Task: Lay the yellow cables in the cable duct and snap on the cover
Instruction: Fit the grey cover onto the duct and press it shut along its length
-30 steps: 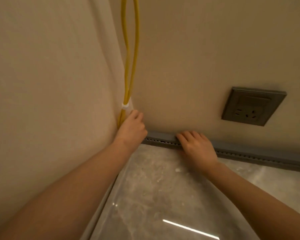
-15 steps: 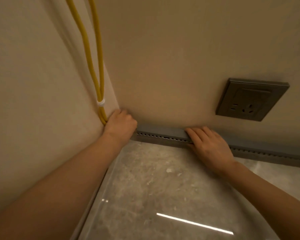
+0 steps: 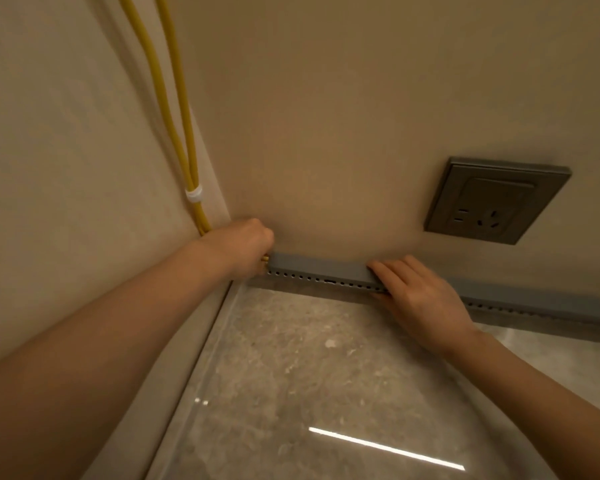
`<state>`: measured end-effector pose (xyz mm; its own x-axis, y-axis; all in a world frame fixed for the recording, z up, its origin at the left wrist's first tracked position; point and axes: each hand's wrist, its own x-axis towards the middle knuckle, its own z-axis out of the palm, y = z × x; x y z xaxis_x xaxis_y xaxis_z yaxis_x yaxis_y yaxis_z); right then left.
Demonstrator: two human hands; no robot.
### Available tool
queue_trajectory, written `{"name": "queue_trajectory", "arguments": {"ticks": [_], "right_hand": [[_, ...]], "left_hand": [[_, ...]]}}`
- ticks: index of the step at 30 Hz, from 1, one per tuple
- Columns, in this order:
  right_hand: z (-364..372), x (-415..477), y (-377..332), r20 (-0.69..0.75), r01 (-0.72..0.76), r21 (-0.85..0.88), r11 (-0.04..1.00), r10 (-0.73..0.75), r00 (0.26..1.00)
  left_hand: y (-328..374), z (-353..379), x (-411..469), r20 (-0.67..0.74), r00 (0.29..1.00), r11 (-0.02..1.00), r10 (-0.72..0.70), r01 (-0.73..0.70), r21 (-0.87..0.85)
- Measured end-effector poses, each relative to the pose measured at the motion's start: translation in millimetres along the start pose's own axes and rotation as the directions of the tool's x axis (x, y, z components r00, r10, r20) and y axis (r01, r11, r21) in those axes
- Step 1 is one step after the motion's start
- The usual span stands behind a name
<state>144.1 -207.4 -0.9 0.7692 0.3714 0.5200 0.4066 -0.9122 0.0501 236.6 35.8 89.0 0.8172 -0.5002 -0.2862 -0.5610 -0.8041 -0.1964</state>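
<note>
Cover (image 3: pixel 321 266) seems mostly seated on the grey cable duct (image 3: pixel 520 308) at the wall's foot, right hand (image 3: pixel 420 299) pressing it with flat fingers, left hand (image 3: pixel 243 245) curled round the yellow cables (image 3: pixel 179 109) at the corner, where the last tucking and snapping likely remain

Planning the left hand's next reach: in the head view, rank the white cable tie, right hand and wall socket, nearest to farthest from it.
1. White cable tie, just above the left hand, on the yellow cables.
2. Right hand, to the right along the grey duct.
3. Wall socket, farthest right, higher on the wall.
</note>
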Motion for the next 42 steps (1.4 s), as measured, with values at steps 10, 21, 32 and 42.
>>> {"name": "queue_trajectory", "arguments": {"ticks": [10,21,32,42], "right_hand": [[21,19,-22,0.015,0.012,0.022,1.0,-0.012,1.0],[40,29,-29,-0.098,0.123,0.064,0.99,-0.117,0.988],[44,35,-19,-0.088,0.186,0.085,0.979,-0.178,0.98],[-3,12,-33,-0.062,-0.129,0.486,0.865,0.181,0.981]], "left_hand": [[32,31,-30,-0.411,0.876,0.951,-0.251,0.145,-0.272],[41,88,-28,-0.35,0.844,0.913,-0.407,0.362,-0.188],[63,80,-27,-0.272,0.876,0.889,-0.399,0.297,-0.347],[111,87,-23,-0.198,0.942,0.845,-0.271,0.134,-0.518]]}}
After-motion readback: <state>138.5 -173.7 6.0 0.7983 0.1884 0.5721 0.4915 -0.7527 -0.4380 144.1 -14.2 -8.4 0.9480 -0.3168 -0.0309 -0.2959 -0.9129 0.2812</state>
